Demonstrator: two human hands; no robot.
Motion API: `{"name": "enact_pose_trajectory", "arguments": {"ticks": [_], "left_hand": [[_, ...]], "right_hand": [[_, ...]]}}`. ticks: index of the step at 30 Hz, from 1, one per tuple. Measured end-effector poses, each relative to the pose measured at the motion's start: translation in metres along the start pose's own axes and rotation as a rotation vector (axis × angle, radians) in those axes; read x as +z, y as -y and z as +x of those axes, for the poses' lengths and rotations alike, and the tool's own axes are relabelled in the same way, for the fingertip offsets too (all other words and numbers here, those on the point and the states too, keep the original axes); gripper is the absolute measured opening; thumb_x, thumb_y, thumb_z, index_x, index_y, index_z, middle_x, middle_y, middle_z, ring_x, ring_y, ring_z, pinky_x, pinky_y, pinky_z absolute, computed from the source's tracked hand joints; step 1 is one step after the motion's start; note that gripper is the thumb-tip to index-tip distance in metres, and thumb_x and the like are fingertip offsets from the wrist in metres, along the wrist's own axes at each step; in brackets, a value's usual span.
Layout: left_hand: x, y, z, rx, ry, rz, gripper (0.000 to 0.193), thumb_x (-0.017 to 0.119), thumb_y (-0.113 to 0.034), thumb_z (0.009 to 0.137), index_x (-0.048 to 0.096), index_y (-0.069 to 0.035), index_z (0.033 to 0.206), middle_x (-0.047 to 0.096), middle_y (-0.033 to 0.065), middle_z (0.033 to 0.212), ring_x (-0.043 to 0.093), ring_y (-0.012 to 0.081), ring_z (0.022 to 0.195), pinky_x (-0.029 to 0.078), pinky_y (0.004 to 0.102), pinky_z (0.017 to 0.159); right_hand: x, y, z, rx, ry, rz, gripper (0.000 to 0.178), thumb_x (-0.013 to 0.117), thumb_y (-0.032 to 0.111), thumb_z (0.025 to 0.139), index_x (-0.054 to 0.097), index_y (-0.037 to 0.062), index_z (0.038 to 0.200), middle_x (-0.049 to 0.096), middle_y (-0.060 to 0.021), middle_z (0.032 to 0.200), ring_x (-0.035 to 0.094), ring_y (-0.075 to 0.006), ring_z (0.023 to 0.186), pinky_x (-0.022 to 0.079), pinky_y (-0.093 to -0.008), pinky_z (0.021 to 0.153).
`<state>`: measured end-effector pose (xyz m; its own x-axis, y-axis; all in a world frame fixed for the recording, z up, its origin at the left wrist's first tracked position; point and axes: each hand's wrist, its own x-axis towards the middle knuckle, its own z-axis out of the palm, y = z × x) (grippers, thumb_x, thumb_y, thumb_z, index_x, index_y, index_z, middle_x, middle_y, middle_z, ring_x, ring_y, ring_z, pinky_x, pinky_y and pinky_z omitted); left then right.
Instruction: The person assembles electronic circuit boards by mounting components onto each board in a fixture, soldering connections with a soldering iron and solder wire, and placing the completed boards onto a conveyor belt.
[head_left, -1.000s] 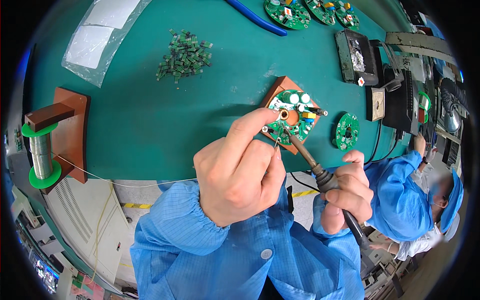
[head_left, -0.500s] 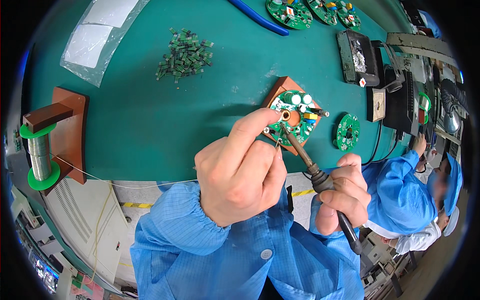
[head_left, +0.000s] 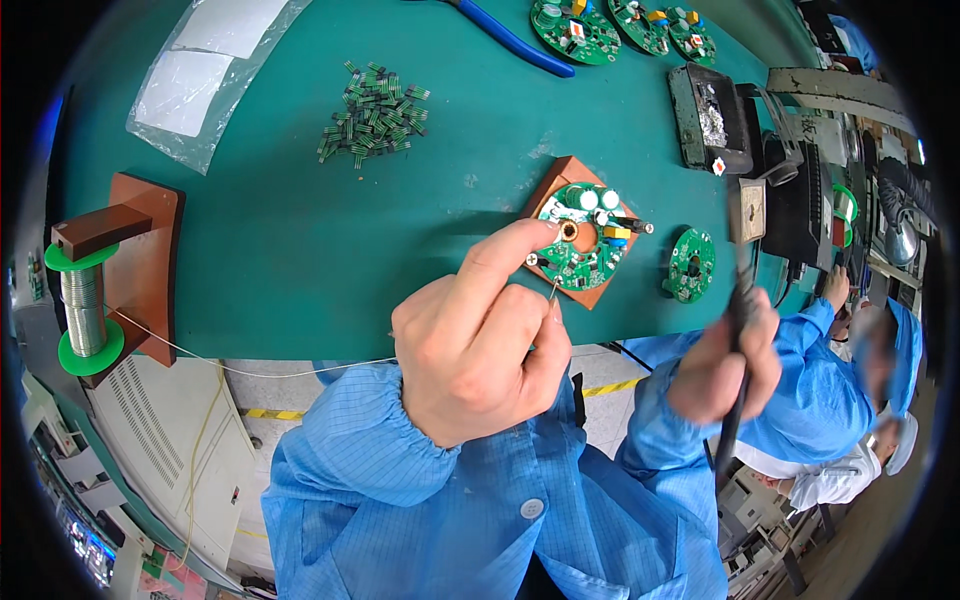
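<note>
My left hand (head_left: 480, 345) is closed on thin solder wire (head_left: 555, 290), with its index finger reaching to the round green circuit board (head_left: 580, 268). That board rests on a brown block (head_left: 552, 182) and carries capacitors, a copper coil and a yellow part. The wire trails left to a spool (head_left: 82, 308) with green flanges on a brown stand. Over at the right, my right hand (head_left: 725, 365) grips a soldering iron (head_left: 738, 325), both smeared by motion. Its tip points up near a small sponge tray (head_left: 747, 212), and I cannot tell whether they touch.
A second round board (head_left: 691, 265) lies right of the block; several more (head_left: 575, 32) sit at the back. Small green-and-black parts (head_left: 375, 115) are heaped left of centre, near a plastic bag (head_left: 185, 90). A blue-handled tool (head_left: 515, 38) and a metal solder tray (head_left: 712, 120) lie behind. A co-worker (head_left: 800, 385) sits at right.
My right hand has swung the soldering iron away from the board, to the right and up toward the sponge tray. My left hand stays at the board with the wire.
</note>
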<state>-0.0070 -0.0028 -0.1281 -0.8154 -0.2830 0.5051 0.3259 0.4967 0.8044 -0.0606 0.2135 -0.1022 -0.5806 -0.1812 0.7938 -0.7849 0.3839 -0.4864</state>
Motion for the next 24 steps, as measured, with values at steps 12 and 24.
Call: {"name": "enact_pose_trajectory", "arguments": {"ticks": [12,24], "left_hand": [[0.002,0.002,-0.002,0.010,-0.009,0.001,0.021,0.067,0.005,0.059,0.048,-0.003,0.062,0.067,0.0163,0.107,0.059,0.0194,0.052,0.045,0.0290,0.044],[0.002,0.001,-0.002,0.001,0.001,0.008,0.018,0.066,0.005,0.059,0.049,-0.002,0.063,0.067,0.0161,0.108,0.059,0.0195,0.051,0.045,0.0296,0.044]], "right_hand": [[-0.004,0.026,0.010,0.038,0.317,0.084,0.020,0.060,0.023,0.085,0.062,0.0035,0.081,0.052,-0.0076,0.063,0.047,-0.0205,0.061,0.042,-0.0482,0.075],[0.012,0.034,0.007,0.094,0.349,0.155,0.009,0.066,0.012,0.073,0.065,0.0042,0.077,0.054,-0.0045,0.056,0.048,-0.0187,0.053,0.045,-0.0416,0.069]]}}
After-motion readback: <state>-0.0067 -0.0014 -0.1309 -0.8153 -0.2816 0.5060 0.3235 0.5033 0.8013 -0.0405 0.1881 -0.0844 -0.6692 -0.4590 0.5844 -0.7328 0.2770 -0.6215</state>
